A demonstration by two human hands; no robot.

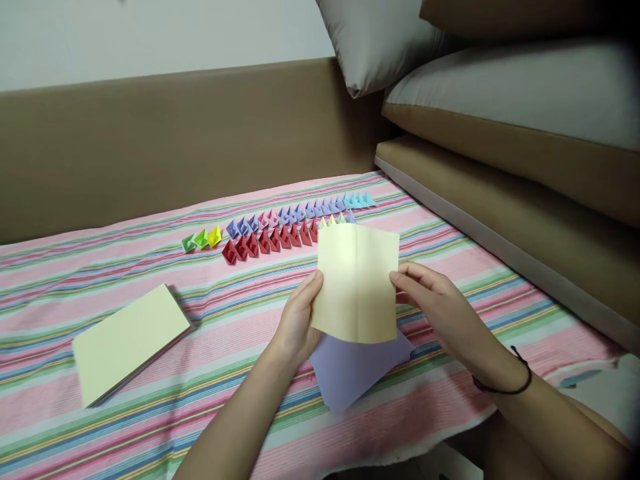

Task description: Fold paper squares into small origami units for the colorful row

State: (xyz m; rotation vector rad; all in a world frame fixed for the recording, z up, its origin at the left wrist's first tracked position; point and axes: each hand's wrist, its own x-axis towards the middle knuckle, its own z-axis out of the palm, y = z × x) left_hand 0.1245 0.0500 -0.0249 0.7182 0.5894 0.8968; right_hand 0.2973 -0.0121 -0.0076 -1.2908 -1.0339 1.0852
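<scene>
A pale yellow sheet of paper with a crease down its middle is held upright between both hands. My left hand pinches its left edge. My right hand pinches its right edge. Flat under the sheet lies a lilac sheet of paper on the striped cloth. Beyond the yellow sheet stand rows of small folded paper boats in green, yellow, red, purple, pink and blue.
A stack of pale yellow paper lies to the left on the cloth. Brown cushions and grey pillows are piled at the right. A brown padded backrest runs along the far side.
</scene>
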